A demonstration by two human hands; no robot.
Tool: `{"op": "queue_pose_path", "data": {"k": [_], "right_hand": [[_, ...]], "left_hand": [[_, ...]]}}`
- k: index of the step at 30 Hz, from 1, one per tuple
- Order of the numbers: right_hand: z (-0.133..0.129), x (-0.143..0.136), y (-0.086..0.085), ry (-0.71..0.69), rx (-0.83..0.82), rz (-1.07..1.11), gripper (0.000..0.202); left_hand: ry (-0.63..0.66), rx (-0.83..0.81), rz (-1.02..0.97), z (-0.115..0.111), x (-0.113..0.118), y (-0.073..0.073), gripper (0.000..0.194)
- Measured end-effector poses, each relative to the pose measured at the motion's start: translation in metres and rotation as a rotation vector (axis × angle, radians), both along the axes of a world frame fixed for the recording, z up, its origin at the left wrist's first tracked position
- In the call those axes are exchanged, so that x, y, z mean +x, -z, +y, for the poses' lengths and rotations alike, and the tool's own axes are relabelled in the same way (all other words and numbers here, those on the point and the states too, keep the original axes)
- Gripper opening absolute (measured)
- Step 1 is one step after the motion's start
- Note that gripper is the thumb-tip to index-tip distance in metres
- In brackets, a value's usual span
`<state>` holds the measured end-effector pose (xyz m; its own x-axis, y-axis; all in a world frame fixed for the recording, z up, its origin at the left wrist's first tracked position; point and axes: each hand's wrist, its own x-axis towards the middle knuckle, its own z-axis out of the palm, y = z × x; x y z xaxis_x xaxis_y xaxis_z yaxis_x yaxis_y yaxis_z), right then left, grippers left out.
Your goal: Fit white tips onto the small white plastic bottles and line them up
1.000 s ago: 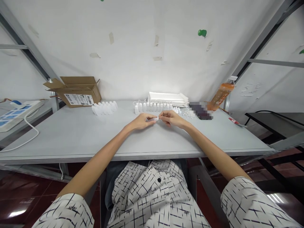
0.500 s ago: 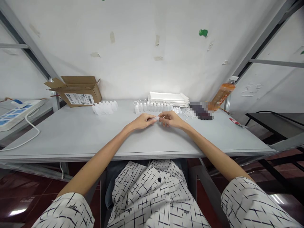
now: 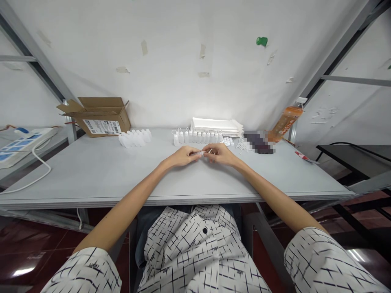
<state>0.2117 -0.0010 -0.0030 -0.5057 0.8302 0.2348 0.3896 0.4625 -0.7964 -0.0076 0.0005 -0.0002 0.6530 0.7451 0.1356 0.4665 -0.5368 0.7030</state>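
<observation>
Over the middle of the table, my left hand [image 3: 182, 156] is closed around a small white plastic bottle [image 3: 200, 154], mostly covered by the fingers and lying sideways. My right hand [image 3: 222, 154] meets it at the bottle's right end, fingertips pinched on a thin white strap [image 3: 210, 151]. How the strap sits on the bottle is too small to tell. Just beyond my hands stand rows of small white bottles [image 3: 199, 137] with loops on top. Small white caps [image 3: 227, 141] and a heap of thin white straps [image 3: 243, 145] lie beside them to the right.
Translucent bottles [image 3: 136, 138] lie grouped at the back left, by an open cardboard box [image 3: 102, 122]. Stacked white trays [image 3: 216, 125] are against the wall. A blurred dark object [image 3: 259, 142] and an orange drink bottle [image 3: 287, 121] are at right. A power strip [image 3: 26, 144] is far left.
My right fingertips have shifted slightly left at the bottle's end, and a white strap shows more between the hands. My left hand stays nearly still.
</observation>
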Motion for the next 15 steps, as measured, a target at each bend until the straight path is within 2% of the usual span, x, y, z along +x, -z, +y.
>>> {"op": "queue_pose_path", "data": {"k": [15], "right_hand": [[-0.0043, -0.0031, -0.0002, -0.008, 0.04, -0.063, 0.025]], "left_hand": [[-0.031, -0.041, -0.071, 0.0033, -0.0021, 0.003, 0.051]]}}
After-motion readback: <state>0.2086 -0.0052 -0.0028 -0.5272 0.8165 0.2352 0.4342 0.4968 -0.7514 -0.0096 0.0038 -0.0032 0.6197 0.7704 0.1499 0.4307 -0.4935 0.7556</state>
